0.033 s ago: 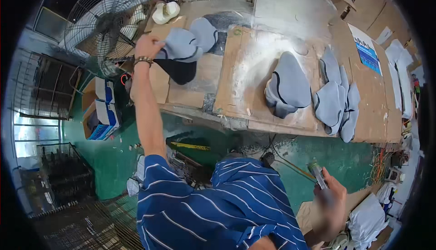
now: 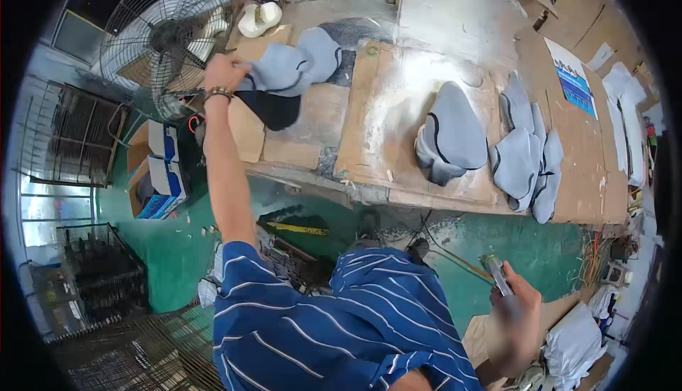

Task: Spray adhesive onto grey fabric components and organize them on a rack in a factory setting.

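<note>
Currently the left hand [image 2: 224, 73] is closed on the left edge of a grey fabric piece [image 2: 280, 70] at the far left of the cardboard-covered bench [image 2: 369, 128]; the piece's long axis runs rightward from the hand. Near right, the right hand [image 2: 515, 313] grips a spray tool [image 2: 496, 274], well apart from it.

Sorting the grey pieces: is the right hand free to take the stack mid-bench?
Probably not as it stands: the right hand is low by the body, closed on a spray tool, well short of the stack.
</note>
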A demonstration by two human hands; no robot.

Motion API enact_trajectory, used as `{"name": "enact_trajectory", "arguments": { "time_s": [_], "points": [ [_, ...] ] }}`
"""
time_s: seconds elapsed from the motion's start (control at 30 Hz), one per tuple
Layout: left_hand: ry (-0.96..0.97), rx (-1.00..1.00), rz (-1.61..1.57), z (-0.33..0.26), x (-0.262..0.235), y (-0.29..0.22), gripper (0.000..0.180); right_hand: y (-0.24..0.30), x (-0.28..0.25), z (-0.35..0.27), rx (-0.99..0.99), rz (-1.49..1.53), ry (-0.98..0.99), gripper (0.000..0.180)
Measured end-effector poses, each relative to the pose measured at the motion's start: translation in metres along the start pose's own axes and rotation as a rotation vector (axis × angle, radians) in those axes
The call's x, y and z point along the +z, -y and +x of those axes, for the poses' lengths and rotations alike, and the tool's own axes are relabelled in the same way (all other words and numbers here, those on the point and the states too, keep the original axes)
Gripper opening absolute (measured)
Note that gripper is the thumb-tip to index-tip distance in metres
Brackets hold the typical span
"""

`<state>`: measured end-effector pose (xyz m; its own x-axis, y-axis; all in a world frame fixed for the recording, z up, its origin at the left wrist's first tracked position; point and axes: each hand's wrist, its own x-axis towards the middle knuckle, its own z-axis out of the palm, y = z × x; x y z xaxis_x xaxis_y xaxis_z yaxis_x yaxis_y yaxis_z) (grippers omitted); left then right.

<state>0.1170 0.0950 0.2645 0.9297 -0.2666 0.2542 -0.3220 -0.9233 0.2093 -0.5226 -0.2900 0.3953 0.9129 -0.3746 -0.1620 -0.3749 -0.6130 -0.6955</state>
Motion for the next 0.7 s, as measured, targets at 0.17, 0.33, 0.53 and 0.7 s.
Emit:
{"name": "enact_trajectory", "arguments": {
  "time_s": [0.17,0.33,0.53,0.7],
  "points": [
    [-0.530,-0.078,0.205,0.020,-0.024,0.044,0.028,0.009,0.020,0.022,0.010,0.008,0.021,0.061],
    [-0.789,-0.153,0.357,-0.009,0.065,0.086,0.040,0.023,0.032,0.034,0.100,-0.012,0.086,0.063],
    [-0.108,-0.383,-0.055,-0.058,0.200,0.162,0.088,0.031,0.021,0.046,0.028,-0.032,0.088,0.065],
    [-0.251,-0.356,-0.848,-0.105,0.279,0.055,0.079,0.026,0.001,0.033,0.170,-0.102,-0.066,0.064]
  ]
}}
